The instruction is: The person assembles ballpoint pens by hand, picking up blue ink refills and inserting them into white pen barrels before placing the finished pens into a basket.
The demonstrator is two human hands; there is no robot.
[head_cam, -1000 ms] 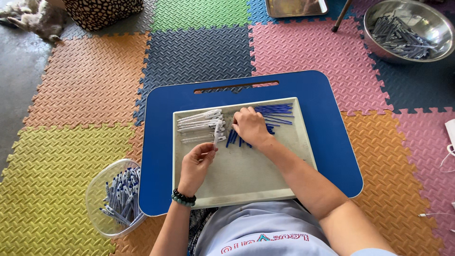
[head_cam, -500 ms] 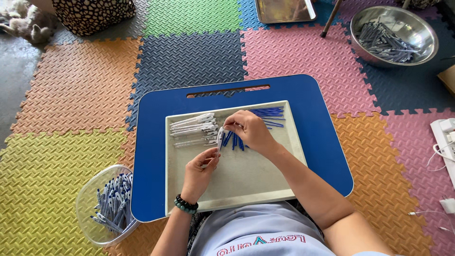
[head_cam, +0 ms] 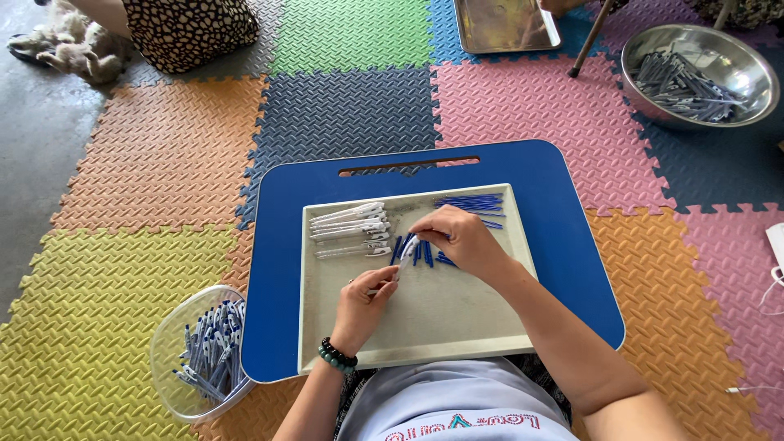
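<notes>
A beige tray [head_cam: 425, 314] rests on a blue lap board [head_cam: 563, 237]. On the tray lie a row of white pen barrels [head_cam: 351, 224], thin blue refills [head_cam: 472, 202] and short blue pen parts [head_cam: 418, 253]. My left hand [head_cam: 363, 306] and my right hand [head_cam: 457, 237] meet over the tray's middle, both gripping one white pen barrel [head_cam: 406, 255] that slants between them. A dark bead bracelet sits on my left wrist.
A clear plastic bowl [head_cam: 167, 347] with several assembled blue-and-white pens stands at the board's lower left. A steel bowl [head_cam: 759, 77] of grey pen parts is at the far right, a metal tray [head_cam: 506, 24] at the top. Coloured foam mats [head_cam: 147, 163] cover the floor.
My right hand has moved off the barrel row toward the tray's middle. My left hand has risen to meet it, and both now hold one white barrel.
</notes>
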